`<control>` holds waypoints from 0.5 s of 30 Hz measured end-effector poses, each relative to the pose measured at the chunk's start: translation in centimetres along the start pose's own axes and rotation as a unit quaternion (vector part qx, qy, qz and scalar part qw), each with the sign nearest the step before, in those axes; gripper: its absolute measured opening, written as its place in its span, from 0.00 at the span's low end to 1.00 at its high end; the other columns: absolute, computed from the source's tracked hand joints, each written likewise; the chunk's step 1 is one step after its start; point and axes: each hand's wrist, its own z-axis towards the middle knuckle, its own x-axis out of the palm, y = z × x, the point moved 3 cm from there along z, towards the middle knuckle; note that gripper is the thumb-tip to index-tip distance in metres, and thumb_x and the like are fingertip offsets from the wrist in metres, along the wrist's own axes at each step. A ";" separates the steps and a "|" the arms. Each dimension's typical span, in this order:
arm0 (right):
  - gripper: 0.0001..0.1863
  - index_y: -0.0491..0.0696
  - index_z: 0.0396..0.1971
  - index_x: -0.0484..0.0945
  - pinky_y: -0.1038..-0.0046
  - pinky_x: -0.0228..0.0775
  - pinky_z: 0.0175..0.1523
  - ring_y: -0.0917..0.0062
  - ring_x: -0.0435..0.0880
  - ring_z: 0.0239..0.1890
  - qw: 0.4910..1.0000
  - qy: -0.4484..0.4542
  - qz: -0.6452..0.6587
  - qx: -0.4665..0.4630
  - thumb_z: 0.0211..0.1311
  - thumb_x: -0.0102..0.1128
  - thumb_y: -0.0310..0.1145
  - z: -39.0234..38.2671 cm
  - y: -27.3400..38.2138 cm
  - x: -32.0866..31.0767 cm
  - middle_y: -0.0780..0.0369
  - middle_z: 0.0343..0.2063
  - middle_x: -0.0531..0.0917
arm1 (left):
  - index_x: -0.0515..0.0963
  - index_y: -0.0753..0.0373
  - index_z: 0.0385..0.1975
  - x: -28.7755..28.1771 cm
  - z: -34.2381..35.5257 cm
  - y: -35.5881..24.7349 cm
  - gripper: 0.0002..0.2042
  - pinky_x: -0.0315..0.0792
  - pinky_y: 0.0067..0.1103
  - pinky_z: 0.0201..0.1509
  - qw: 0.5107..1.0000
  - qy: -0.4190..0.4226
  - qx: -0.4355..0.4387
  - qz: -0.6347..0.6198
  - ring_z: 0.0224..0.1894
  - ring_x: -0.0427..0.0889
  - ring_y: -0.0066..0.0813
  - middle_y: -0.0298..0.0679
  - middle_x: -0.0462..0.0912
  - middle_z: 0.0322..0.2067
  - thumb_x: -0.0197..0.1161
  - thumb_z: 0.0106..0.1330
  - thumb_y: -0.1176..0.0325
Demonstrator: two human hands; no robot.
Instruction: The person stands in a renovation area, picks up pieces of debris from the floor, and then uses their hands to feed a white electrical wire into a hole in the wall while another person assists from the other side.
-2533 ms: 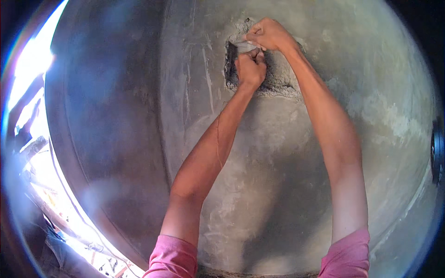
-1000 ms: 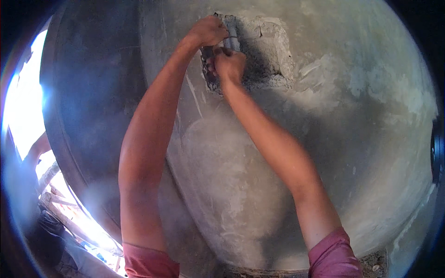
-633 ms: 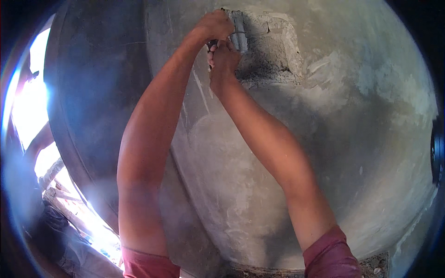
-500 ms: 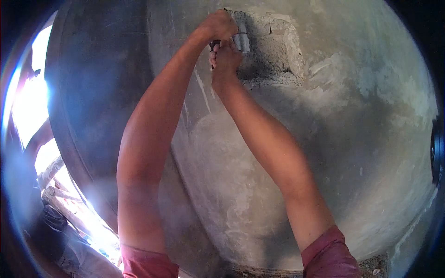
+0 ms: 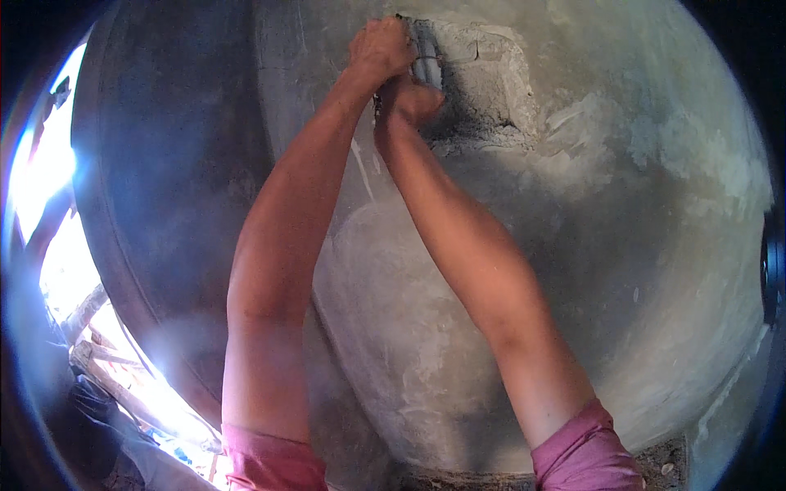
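Both my arms reach up to a rough rectangular recess (image 5: 487,86) cut into a grey plastered wall. My left hand (image 5: 382,47) is closed at the recess's upper left edge, its knuckles beside grey tube-like pieces (image 5: 426,64) set upright there. Just below it, my right hand (image 5: 412,99) is closed too, partly covered by the left hand and wrist. Its thumb side points right, over the lower end of the grey pieces. What the fingers grip is hidden; only a small dark bit shows beside the right wrist.
Smooth grey wall (image 5: 426,311) spreads around the recess, with a vertical corner line left of my arms. Bright daylight, wooden poles (image 5: 86,311) and dark cloth-like material lie beyond the wall's left edge. Loose rubble (image 5: 661,466) shows at the wall's foot, lower right.
My left hand has turned and shifted slightly left, its forearm swinging right. The right hand has rolled, so its fingers, seen wrapped round something dark before, are now hidden.
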 end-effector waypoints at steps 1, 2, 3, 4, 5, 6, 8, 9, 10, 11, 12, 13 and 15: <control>0.16 0.35 0.18 0.80 0.63 0.71 0.27 0.64 0.82 0.19 0.997 -0.056 0.039 -0.022 0.44 0.65 0.36 -0.3 0.3 -1.1 0.48 0.16 0.80 | 0.82 0.63 0.33 0.1 -0.2 0.2 0.12 0.75 0.37 0.48 1.000 -0.002 0.002 -0.003 0.44 0.80 0.49 0.56 0.80 0.36 0.62 0.51 0.66; 0.16 0.35 0.18 0.80 0.63 0.71 0.27 0.64 0.82 0.19 0.997 -0.056 0.040 -0.026 0.44 0.65 0.36 -0.4 0.6 -2.0 0.48 0.16 0.80 | 0.82 0.61 0.35 0.1 -0.5 0.5 0.11 0.75 0.36 0.46 1.000 -0.012 0.028 -0.005 0.43 0.80 0.49 0.55 0.80 0.37 0.62 0.51 0.68; 0.17 0.34 0.18 0.80 0.62 0.71 0.29 0.60 0.82 0.21 0.996 -0.029 -0.019 -0.079 0.44 0.65 0.37 -0.3 1.1 -2.9 0.47 0.16 0.79 | 0.82 0.60 0.37 0.0 -0.9 0.8 0.12 0.76 0.36 0.45 0.999 -0.018 0.051 -0.006 0.42 0.80 0.50 0.54 0.80 0.37 0.62 0.51 0.70; 0.17 0.34 0.19 0.80 0.60 0.72 0.31 0.55 0.82 0.22 0.989 -0.011 -0.079 -0.126 0.44 0.64 0.37 -0.1 1.6 -3.8 0.46 0.16 0.79 | 0.82 0.60 0.37 0.0 -1.3 1.3 0.12 0.76 0.36 0.45 0.999 -0.024 0.049 -0.005 0.42 0.80 0.50 0.54 0.80 0.37 0.62 0.51 0.70; 0.17 0.34 0.19 0.80 0.60 0.72 0.31 0.55 0.82 0.22 0.989 -0.006 -0.079 -0.127 0.44 0.64 0.37 0.4 2.0 -4.5 0.46 0.16 0.79 | 0.82 0.58 0.38 -0.2 -1.6 1.4 0.13 0.76 0.36 0.45 0.995 -0.055 0.083 0.004 0.41 0.80 0.50 0.53 0.80 0.38 0.62 0.51 0.72; 0.17 0.35 0.19 0.80 0.59 0.72 0.33 0.54 0.82 0.24 0.977 0.022 -0.116 -0.175 0.44 0.64 0.37 1.0 2.7 -5.0 0.46 0.17 0.79 | 0.82 0.56 0.40 -0.3 -1.9 1.4 0.15 0.77 0.35 0.44 0.989 -0.088 0.115 0.013 0.41 0.80 0.50 0.52 0.81 0.38 0.61 0.50 0.73; 0.13 0.39 0.21 0.82 0.58 0.72 0.37 0.52 0.81 0.28 0.958 0.077 -0.179 -0.212 0.45 0.63 0.35 1.7 3.2 -5.9 0.46 0.22 0.81 | 0.82 0.55 0.41 -0.2 -2.7 1.8 0.17 0.76 0.36 0.45 0.992 -0.077 0.101 -0.006 0.41 0.80 0.50 0.52 0.80 0.38 0.61 0.49 0.74; 0.13 0.39 0.21 0.82 0.58 0.72 0.37 0.52 0.81 0.28 0.955 0.086 -0.182 -0.217 0.45 0.63 0.35 2.3 3.7 -6.3 0.46 0.22 0.81 | 0.82 0.53 0.42 -0.2 -3.1 1.9 0.18 0.76 0.36 0.46 0.993 -0.073 0.089 -0.022 0.42 0.80 0.50 0.51 0.80 0.39 0.62 0.48 0.75; 0.12 0.40 0.22 0.82 0.58 0.73 0.38 0.52 0.81 0.29 0.926 0.112 -0.250 -0.259 0.46 0.62 0.35 2.5 4.2 -6.5 0.46 0.23 0.81 | 0.82 0.53 0.42 -0.2 -3.7 2.1 0.18 0.76 0.36 0.46 0.994 -0.069 0.085 -0.023 0.42 0.80 0.50 0.51 0.80 0.39 0.62 0.48 0.75; 0.11 0.41 0.23 0.82 0.58 0.73 0.39 0.53 0.82 0.29 0.891 0.134 -0.315 -0.299 0.46 0.61 0.35 2.8 4.7 -6.6 0.47 0.24 0.81 | 0.82 0.51 0.42 -0.4 -4.1 2.1 0.19 0.75 0.36 0.46 0.991 -0.088 0.101 -0.017 0.42 0.79 0.49 0.50 0.79 0.40 0.61 0.48 0.76; 0.11 0.41 0.23 0.82 0.59 0.74 0.40 0.54 0.82 0.31 0.856 0.149 -0.372 -0.326 0.47 0.61 0.35 3.2 5.4 -6.7 0.48 0.25 0.81 | 0.82 0.50 0.42 -0.6 -4.5 2.2 0.20 0.75 0.36 0.47 0.987 -0.109 0.116 -0.013 0.43 0.79 0.49 0.50 0.78 0.41 0.60 0.48 0.77; 0.11 0.41 0.23 0.82 0.59 0.74 0.40 0.54 0.82 0.31 0.854 0.154 -0.369 -0.333 0.47 0.61 0.35 3.7 5.9 -7.3 0.48 0.25 0.81 | 0.82 0.50 0.42 -0.6 -4.9 2.2 0.20 0.75 0.36 0.47 0.988 -0.107 0.114 -0.018 0.43 0.79 0.49 0.50 0.78 0.41 0.60 0.48 0.77; 0.12 0.41 0.22 0.81 0.59 0.74 0.41 0.53 0.82 0.32 0.727 0.233 -0.433 -0.479 0.46 0.60 0.36 4.2 7.2 -7.6 0.47 0.26 0.81 | 0.81 0.50 0.43 -0.6 -5.3 2.5 0.20 0.74 0.36 0.49 0.990 -0.091 0.100 -0.026 0.43 0.78 0.49 0.49 0.77 0.43 0.59 0.49 0.78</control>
